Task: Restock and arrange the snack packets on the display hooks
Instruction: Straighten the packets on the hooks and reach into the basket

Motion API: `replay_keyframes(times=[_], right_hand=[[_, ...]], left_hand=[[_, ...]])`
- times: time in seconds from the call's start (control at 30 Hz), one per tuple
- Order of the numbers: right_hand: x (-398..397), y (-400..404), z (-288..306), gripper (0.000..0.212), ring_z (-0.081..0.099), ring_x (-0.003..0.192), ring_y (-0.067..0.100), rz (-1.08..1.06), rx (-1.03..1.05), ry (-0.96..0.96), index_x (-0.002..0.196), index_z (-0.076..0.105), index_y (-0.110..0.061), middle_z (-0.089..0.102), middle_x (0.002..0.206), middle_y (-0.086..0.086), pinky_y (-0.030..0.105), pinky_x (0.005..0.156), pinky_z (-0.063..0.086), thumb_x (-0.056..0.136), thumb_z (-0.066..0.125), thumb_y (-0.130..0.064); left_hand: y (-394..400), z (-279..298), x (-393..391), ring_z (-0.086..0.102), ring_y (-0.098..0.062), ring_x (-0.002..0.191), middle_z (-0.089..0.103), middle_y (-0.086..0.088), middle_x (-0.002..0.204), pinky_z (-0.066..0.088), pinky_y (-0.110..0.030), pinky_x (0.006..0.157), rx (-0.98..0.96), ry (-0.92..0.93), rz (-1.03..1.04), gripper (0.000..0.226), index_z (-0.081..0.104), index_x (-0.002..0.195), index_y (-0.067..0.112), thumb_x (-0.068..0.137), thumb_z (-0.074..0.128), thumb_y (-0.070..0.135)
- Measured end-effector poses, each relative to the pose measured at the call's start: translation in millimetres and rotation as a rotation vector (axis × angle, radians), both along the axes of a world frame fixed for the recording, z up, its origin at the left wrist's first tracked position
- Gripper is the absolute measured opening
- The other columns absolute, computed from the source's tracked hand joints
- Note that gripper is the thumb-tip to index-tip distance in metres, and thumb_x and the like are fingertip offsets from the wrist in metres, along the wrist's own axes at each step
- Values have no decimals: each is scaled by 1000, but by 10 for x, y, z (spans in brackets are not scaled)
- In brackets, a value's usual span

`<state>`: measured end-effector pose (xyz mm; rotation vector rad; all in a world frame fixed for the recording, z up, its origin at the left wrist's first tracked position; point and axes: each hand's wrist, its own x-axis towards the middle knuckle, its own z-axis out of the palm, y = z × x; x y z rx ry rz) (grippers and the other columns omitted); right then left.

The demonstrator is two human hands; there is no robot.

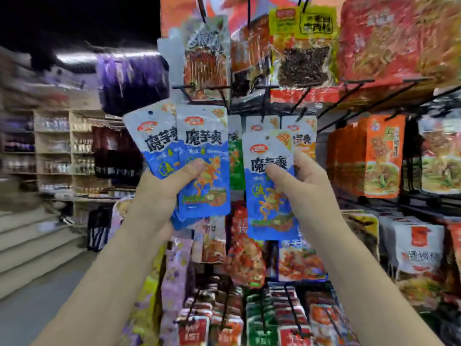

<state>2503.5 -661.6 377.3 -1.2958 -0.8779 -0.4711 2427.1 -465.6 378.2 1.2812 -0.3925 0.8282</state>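
Head view, the only one. Left hand (159, 191) grips a fanned stack of blue-and-white snack packets (202, 158), thumb pressed across the front face, the other fingers hidden behind. At least two packets show, the front one upright, the rear one tilted left. The fan probably keeps the reserve stock ready so single packets can be peeled off.

Right hand (296, 186) pinches a single packet (270, 186) of the same kind: thumb on the front near the printed title, fingers (303, 159) curled round its right edge. It is held upright with its punched top just below the hung packets (298, 132) of matching print on the middle row. Judgement: the grip sits low so the top hole stays free to meet a hook.

Edges and room. Black wire hooks (303, 99) project towards the camera above the single packet; their tips are blurred, so I cannot tell which one is aimed at. The upper row of red and yellow packets (303, 46) hangs close above, and orange packets (381, 156) crowd the right. Lower rows (245, 258) fill the space beneath both hands. Open room lies leftwards, into the aisle with its shelving (52, 148). The packet likely has to rise and then push back along the hook, with little sideways slack.
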Motion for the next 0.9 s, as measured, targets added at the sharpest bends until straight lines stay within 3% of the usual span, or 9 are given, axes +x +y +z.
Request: replay_keyframes(times=[0.1, 0.17, 0.3, 0.37, 0.47, 0.6, 0.7, 0.77, 0.9], right_hand=[[-20, 439, 231, 39, 68, 105, 26, -65, -25, -40, 115, 68, -16, 72, 115, 6, 48, 88, 56, 83, 72, -38], [-37, 762, 379, 25, 68, 86, 21, -122, -15, -95, 100, 70, -8, 72, 96, 8, 35, 72, 56, 91, 72, -31], [-1, 1307, 588, 38, 49, 64, 20, -167, 25, -71, 70, 58, -6, 51, 68, 11, 37, 59, 37, 90, 74, -33], [28, 1446, 691, 43, 38, 55, 14, -206, 29, -37, 63, 48, -13, 39, 57, 2, 30, 54, 29, 93, 71, -33], [73, 1524, 837, 56, 22, 42, 10, -261, 41, -40, 54, 32, -21, 24, 46, -11, 27, 45, 19, 96, 67, -35], [175, 1579, 948, 52, 21, 42, 11, -321, 20, 5, 60, 41, -8, 24, 48, -8, 23, 43, 21, 96, 67, -34], [186, 1603, 1009, 51, 33, 59, 18, -303, -14, 35, 93, 60, 13, 39, 70, 8, 28, 53, 28, 94, 68, -38], [202, 1591, 1041, 52, 40, 71, 18, -314, -34, 45, 105, 61, 11, 47, 82, 9, 29, 55, 35, 94, 69, -39], [266, 1580, 1039, 42, 49, 76, 25, -250, -31, 50, 96, 69, 0, 53, 83, 16, 44, 66, 46, 88, 74, -41]], left_hand=[[436, 85, -47, 75, -22, 65, 78, -4, 81, 61, -40, 53, -41, 30, 14, 20, 72, 90, 14, 71, 73, 21], [702, 114, -51, 75, -22, 62, 78, -4, 81, 59, -38, 48, -68, 78, 5, 16, 72, 94, 14, 78, 72, 20], [1108, 137, -5, 73, -22, 56, 77, -4, 75, 55, -37, 41, -103, 149, -54, 6, 70, 96, 13, 91, 68, 15], [1239, 148, 39, 75, -26, 66, 78, -5, 81, 60, -44, 49, -82, 155, -70, 16, 72, 95, 13, 82, 75, 22], [1334, 183, 88, 74, -35, 96, 78, -11, 102, 58, -60, 84, -45, 135, -87, 47, 74, 100, 12, 60, 83, 33], [1338, 211, 157, 76, -32, 89, 79, -8, 97, 61, -54, 80, -22, 119, -147, 32, 74, 98, 15, 68, 77, 26], [1343, 205, 223, 75, -35, 92, 79, -9, 98, 60, -56, 80, -24, 133, -149, 34, 75, 96, 17, 65, 79, 29], [1337, 201, 253, 74, -38, 95, 78, -11, 101, 57, -64, 83, -40, 143, -145, 36, 76, 93, 18, 61, 81, 32], [1303, 180, 262, 73, -39, 99, 78, -11, 104, 57, -62, 86, -66, 137, -139, 43, 75, 98, 16, 59, 83, 32]])
